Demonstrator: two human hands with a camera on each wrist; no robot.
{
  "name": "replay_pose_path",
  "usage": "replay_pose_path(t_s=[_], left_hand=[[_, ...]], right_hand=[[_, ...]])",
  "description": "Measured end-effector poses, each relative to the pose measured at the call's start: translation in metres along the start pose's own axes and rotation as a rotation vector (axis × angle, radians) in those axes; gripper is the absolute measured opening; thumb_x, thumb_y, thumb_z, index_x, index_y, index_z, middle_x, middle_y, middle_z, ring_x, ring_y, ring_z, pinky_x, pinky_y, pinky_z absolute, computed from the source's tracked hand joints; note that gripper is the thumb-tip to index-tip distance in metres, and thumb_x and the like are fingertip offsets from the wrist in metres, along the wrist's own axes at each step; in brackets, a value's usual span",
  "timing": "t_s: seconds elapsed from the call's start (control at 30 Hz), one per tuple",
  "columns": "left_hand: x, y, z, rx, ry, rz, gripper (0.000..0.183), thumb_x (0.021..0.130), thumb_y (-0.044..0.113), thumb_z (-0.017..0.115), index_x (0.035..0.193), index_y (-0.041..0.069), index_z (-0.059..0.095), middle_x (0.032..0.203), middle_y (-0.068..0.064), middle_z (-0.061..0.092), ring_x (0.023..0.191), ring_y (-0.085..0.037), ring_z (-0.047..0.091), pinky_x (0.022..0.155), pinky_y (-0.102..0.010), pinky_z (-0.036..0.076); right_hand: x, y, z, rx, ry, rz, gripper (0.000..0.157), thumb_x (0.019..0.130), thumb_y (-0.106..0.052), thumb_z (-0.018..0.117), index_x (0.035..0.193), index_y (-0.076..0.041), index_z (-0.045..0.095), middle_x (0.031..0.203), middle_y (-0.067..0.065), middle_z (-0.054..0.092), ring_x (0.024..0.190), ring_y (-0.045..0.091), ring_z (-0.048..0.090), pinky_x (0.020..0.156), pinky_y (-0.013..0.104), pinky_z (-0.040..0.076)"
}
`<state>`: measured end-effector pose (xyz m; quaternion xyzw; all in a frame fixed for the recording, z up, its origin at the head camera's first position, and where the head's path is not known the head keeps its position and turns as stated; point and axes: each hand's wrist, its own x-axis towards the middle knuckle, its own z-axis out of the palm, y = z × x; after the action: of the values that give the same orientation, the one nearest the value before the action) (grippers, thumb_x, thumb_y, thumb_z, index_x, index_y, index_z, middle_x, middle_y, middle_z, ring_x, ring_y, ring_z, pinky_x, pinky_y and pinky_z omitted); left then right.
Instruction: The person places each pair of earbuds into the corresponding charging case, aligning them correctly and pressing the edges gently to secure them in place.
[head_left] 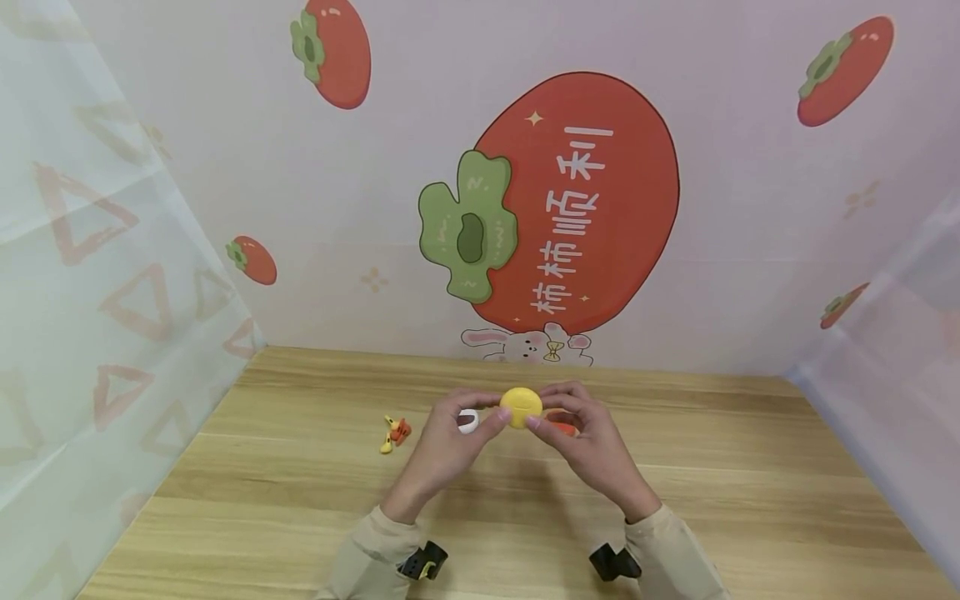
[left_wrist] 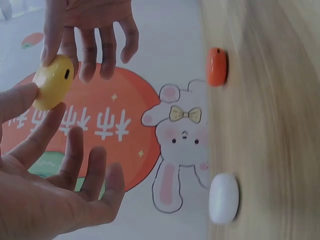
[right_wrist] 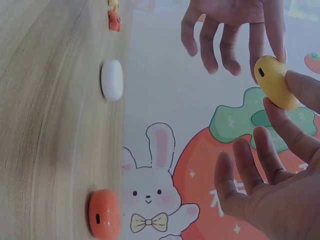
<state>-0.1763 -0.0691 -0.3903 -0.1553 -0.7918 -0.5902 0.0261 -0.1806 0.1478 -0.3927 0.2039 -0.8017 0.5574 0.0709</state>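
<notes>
Both hands hold a rounded yellow earbud case (head_left: 521, 407) up above the table, pinched between thumbs and index fingers. My left hand (head_left: 448, 443) grips its left side and my right hand (head_left: 596, 446) its right side. The lid looks closed, with a short line across the face toward me. A dark oval port shows on the yellow case (left_wrist: 56, 82) in both wrist views. The other fingers of each hand are spread apart from it. Behind the left hand a white case (left_wrist: 224, 198) lies on the table, and behind the right hand an orange case (right_wrist: 104, 214).
To the left of the hands, several loose earbuds lie in a small cluster, orange earbuds (head_left: 402, 430) beside yellow ones (head_left: 386, 445). The wooden table (head_left: 712, 500) meets a printed backdrop (head_left: 375, 317) at its rear edge, with patterned sheets at both sides.
</notes>
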Motion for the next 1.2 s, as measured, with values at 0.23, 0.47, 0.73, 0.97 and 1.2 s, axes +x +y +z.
replay_pose_path(t_s=[0.23,0.47,0.73,0.97,1.2], left_hand=[[-0.0008,0.0003,-0.0072,0.085,-0.042,0.053,0.035,0.096,0.035,0.071,0.122,0.011,0.071,0.116,-0.008,0.064,0.107,-0.024,0.059,0.093,-0.051,0.05],[0.0,-0.0026,-0.0054,0.091,-0.059,0.088,0.029,0.095,0.033,0.074,0.115,0.013,0.074,0.111,0.0,0.065,0.106,-0.022,0.059,0.089,-0.051,0.05],[0.0003,-0.0025,-0.004,0.072,-0.041,0.102,0.026,0.096,0.03,0.072,0.114,0.013,0.075,0.11,0.001,0.066,0.105,-0.024,0.06,0.089,-0.047,0.049],[0.0007,-0.0024,-0.0032,0.043,-0.004,0.084,0.024,0.096,0.029,0.072,0.114,0.013,0.075,0.109,0.002,0.066,0.103,-0.016,0.06,0.09,-0.046,0.05],[0.0012,-0.0017,-0.0028,0.027,0.004,0.073,0.023,0.095,0.029,0.073,0.112,0.014,0.076,0.108,0.002,0.066,0.102,-0.016,0.059,0.089,-0.043,0.05]], right_hand=[[-0.0004,0.0008,-0.0003,-0.018,0.001,-0.023,0.016,0.091,-0.017,0.079,0.106,-0.011,0.076,0.118,0.003,0.06,0.116,0.023,0.056,0.095,0.05,0.052],[-0.0002,0.0004,0.0005,-0.025,-0.015,-0.026,0.019,0.089,-0.017,0.08,0.107,-0.012,0.077,0.117,0.003,0.061,0.113,0.024,0.057,0.094,0.054,0.052],[0.0004,-0.0001,0.0008,-0.037,-0.031,-0.017,0.018,0.091,-0.02,0.079,0.108,-0.016,0.076,0.115,0.001,0.063,0.107,0.022,0.061,0.091,0.048,0.053],[0.0001,-0.0003,0.0001,-0.065,-0.042,0.01,0.028,0.092,-0.025,0.078,0.117,-0.016,0.071,0.108,0.0,0.065,0.094,0.02,0.065,0.08,0.037,0.055],[0.0009,0.0006,0.0004,-0.058,-0.026,0.035,0.035,0.09,-0.023,0.079,0.122,-0.013,0.069,0.101,0.001,0.067,0.091,0.02,0.064,0.079,0.034,0.055]])
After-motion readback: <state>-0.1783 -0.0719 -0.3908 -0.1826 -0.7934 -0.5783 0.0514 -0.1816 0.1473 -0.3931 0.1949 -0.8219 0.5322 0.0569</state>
